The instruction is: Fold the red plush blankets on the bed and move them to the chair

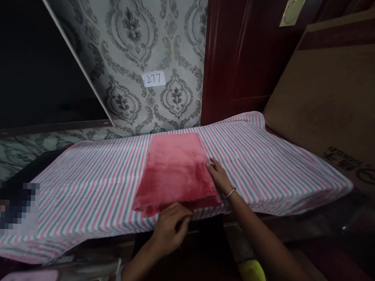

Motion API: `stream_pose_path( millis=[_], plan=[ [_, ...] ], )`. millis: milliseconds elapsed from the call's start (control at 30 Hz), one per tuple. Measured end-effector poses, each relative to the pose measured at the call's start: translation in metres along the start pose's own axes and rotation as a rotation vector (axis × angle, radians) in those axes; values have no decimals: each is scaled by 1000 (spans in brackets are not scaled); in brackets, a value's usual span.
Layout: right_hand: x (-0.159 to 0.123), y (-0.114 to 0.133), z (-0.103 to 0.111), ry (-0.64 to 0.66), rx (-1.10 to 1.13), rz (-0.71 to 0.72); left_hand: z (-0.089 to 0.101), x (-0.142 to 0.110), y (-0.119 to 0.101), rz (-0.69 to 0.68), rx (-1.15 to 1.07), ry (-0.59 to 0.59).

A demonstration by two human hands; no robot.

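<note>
A folded red plush cloth (177,169) lies flat in the middle of a striped sheet, its layered near edge close to the front of the table. My left hand (172,227) is at that near edge, fingers curled and closed over the border; the fingertips are partly hidden. At the cloth's right side, my right hand (218,175) has its fingers bent and closed on the edge, thumb against it. Pink, white and grey stripes mark the sheet (251,160) underneath, which hangs over the table's front.
A big cardboard box (335,93) leans at the right by a dark red door (237,51). At the left stands a large black screen (38,67). A paper label reading 277 (153,78) is on the patterned wall. Something yellow (252,276) shows below the table.
</note>
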State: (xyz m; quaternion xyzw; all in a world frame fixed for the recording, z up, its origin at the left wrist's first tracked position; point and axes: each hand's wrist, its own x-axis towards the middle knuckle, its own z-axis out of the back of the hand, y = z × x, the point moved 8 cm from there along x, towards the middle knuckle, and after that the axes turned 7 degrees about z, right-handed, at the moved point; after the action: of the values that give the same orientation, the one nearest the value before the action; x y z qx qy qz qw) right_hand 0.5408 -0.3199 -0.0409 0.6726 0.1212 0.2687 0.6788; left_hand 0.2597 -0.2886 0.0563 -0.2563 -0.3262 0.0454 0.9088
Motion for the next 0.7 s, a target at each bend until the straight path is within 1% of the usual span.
stream_pose_path(
  millis=[33,100,167,233,300,367,433,500,567,600,633,700],
  plan=[
    [-10,-3,1,25,20,-32,6,-1,1,8,2,-36],
    [-28,-2,0,73,82,-64,14,-3,0,-13,74,-125],
    [-41,6,-4,123,113,-48,11,-3,-3,-42,198,-177],
    [-50,18,-10,167,102,-11,-2,-1,-4,-49,342,-158],
    [-55,30,-17,206,155,-11,-24,2,-2,-40,471,-83],
    [-57,40,-24,235,278,-72,-43,8,3,-22,553,-29],
    [-59,52,-29,230,402,-147,-52,16,6,-11,590,-47],
    [-63,65,-34,210,492,-186,-49,25,6,-24,602,-136],
    [-69,77,-39,209,570,-194,-40,32,5,-47,597,-223],
    [-72,80,-41,221,597,-198,-34,36,6,-51,586,-247],
    [-75,80,-43,241,611,-211,-28,38,7,-56,568,-256],
    [-77,69,-44,290,608,-274,-15,43,8,-58,510,-228]
  ],
)
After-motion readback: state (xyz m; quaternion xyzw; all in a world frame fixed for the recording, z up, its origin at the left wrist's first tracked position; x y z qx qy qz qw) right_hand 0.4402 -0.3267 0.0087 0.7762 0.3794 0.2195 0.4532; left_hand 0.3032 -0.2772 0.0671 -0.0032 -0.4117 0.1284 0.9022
